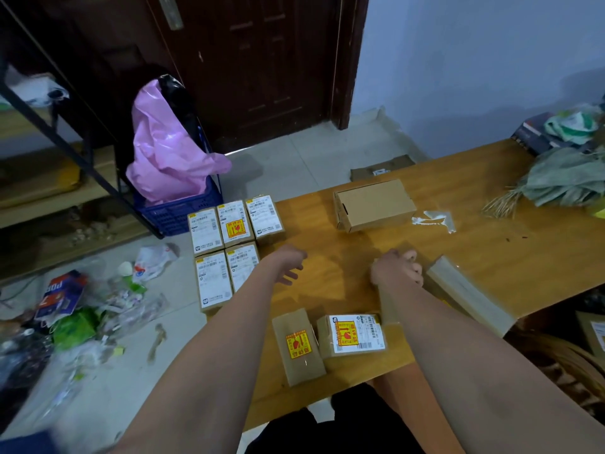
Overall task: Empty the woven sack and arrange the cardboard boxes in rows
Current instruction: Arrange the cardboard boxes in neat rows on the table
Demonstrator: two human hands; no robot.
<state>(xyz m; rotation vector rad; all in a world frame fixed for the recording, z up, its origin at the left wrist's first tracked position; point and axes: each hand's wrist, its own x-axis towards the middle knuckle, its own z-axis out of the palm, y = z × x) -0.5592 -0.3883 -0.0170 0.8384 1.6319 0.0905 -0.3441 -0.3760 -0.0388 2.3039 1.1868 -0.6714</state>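
The grey-green woven sack lies crumpled at the far right of the wooden table. Several labelled cardboard boxes stand in two rows at the table's left edge. A larger plain box sits further back. Two small boxes lie near the front edge. My left hand hovers over the table beside the rows, fingers hanging loose and holding nothing. My right hand has its fingers curled, with nothing visible in them, right beside a long tape-wrapped box.
A scrap of clear tape lies on the table. A blue crate with a pink bag stands on the floor by the dark door. Litter covers the floor at left. A flattened carton lies behind the table.
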